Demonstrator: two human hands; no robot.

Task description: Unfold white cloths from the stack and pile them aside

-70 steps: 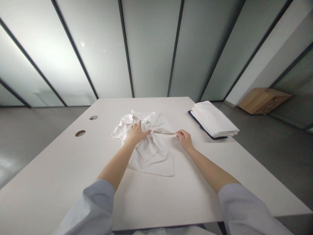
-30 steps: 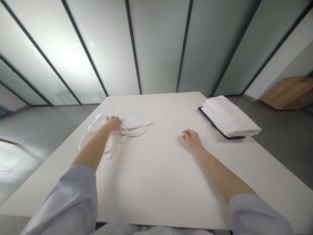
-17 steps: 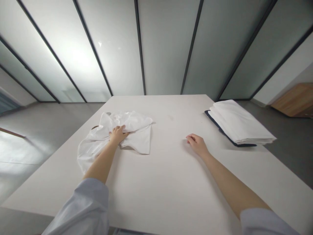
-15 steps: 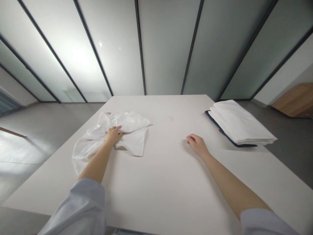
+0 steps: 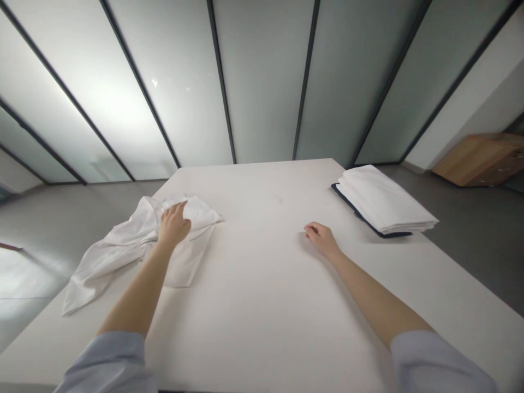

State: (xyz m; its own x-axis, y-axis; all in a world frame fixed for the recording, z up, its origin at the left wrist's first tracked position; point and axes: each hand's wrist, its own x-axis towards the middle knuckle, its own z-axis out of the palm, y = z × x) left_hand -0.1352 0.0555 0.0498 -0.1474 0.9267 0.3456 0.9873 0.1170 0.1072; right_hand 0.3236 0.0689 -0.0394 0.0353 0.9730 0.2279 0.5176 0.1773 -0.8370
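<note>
The left hand [image 5: 172, 225] lies palm down on a crumpled white garment [image 5: 123, 245] at the left side of the white table [image 5: 266, 305], fingers loosely spread over the cloth; whether any fold is gripped under the palm cannot be told, since the hand covers it. The garment trails toward the table's left edge, and its outer end seems to hang past that edge, though white on white makes the line hard to read. The wrist hides part of the fabric's middle. The right hand [image 5: 321, 238] rests on bare table near the centre, fingers curled in and holding nothing; its fingertips are tucked out of sight. Both pale sleeves are cut off by the lower border. At the far right of the table sits a stack of folded white cloth [image 5: 382, 201] on a dark blue flat thing [image 5: 347, 203], mostly covered, so what it is stays unclear. A wooden cabinet [image 5: 478, 158] stands on the floor beyond, cut by the border. No writing or label is legible anywhere.
</note>
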